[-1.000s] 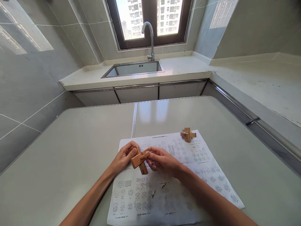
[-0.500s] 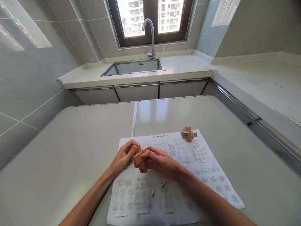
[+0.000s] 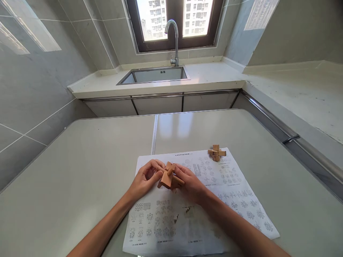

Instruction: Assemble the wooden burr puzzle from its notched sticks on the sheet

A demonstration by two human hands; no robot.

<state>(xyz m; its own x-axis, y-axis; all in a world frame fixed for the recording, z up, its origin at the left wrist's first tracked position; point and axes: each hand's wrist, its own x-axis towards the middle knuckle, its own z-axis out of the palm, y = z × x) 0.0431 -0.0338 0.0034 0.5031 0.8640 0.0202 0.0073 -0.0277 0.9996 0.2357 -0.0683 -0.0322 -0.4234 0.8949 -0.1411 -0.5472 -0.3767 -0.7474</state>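
A wooden interlocking puzzle (image 3: pixel 169 176) of crossed blocks sits between my two hands, just above a printed instruction sheet (image 3: pixel 198 210). My left hand (image 3: pixel 146 179) pinches its left side with curled fingers. From the other side, my right hand (image 3: pixel 189 183) grips it with fingers wrapped round. A second, smaller wooden cross puzzle (image 3: pixel 216 153) marked with a number lies on the sheet's far right corner, apart from both hands.
The sheet lies on a pale table (image 3: pixel 80 167) with a seam down its middle. Beyond are a counter with a steel sink (image 3: pixel 154 75), a curved tap (image 3: pixel 174 39) and a window. A counter edge with a metal rail (image 3: pixel 284 132) runs along the right.
Both hands have turned the puzzle: its long block pointed down toward me before and now angles to the right. The hands shifted slightly right and farther away.
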